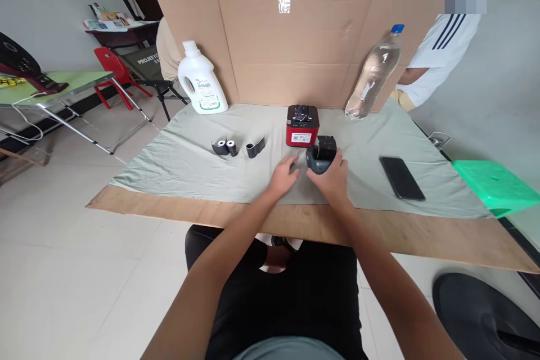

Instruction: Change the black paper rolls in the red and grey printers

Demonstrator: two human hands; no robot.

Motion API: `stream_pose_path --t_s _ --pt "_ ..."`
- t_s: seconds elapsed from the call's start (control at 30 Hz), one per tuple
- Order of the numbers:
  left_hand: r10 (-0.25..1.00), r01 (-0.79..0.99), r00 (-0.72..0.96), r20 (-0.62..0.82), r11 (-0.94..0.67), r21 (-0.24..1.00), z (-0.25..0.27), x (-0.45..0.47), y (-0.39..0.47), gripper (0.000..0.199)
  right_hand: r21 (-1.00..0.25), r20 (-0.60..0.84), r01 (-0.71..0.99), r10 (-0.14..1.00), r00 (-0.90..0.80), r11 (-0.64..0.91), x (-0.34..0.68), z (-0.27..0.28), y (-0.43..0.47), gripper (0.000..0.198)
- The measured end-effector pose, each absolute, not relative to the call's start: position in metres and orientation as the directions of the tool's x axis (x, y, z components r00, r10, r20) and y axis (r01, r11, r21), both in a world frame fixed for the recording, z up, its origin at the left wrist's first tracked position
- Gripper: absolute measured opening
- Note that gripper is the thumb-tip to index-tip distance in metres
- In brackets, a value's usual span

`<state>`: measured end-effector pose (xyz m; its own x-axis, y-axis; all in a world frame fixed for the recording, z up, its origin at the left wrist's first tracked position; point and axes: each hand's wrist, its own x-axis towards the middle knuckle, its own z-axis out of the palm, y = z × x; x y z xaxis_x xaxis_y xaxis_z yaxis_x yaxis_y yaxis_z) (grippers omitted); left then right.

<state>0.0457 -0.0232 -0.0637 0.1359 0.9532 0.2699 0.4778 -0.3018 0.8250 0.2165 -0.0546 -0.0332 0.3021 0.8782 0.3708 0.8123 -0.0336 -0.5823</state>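
Note:
My right hand [334, 178] is closed around a small dark grey device [317, 164], with thumb and fingers on its near and right sides. A black strip [326, 147] stands up at its top; I cannot tell whether it is a lid or film. Just left of it, my left hand [283, 178] hovers at or on the cloth, fingers apart and holding nothing. Behind the device sits a red and black box-shaped machine [302, 126] with a white label on its front. Further left lie two small black rolls [225, 147] side by side and another roll [254, 149] partly unwound.
A grey cloth [189, 174] covers the wooden table. A white detergent bottle [203, 80] and a clear bottle [374, 76] with a blue cap stand before a cardboard screen [291, 39]. A black phone [401, 178] lies at right, near a green stool [493, 180]. People sit behind the screen.

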Motion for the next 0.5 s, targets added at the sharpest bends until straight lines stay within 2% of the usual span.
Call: stream_pose_path --t_s 0.1,0.23,0.5 --pt "0.915 0.493 0.226 0.334 -0.403 0.771 -0.064 0.045 -0.038 0.054 -0.528 0.382 0.849 0.884 0.268 -0.03 0.201 -0.035 -0.066 0.115" --pt "0.912 0.525 0.253 0.322 -0.409 0.747 -0.064 0.045 -0.042 0.059 -0.444 0.399 0.895 0.889 0.225 -0.027 0.195 -0.036 -0.071 0.111" --pt "0.936 0.59 0.253 0.243 -0.349 0.728 -0.061 0.046 -0.042 0.057 -0.468 0.365 0.883 0.9 0.239 -0.044 0.199 -0.038 -0.072 0.12"
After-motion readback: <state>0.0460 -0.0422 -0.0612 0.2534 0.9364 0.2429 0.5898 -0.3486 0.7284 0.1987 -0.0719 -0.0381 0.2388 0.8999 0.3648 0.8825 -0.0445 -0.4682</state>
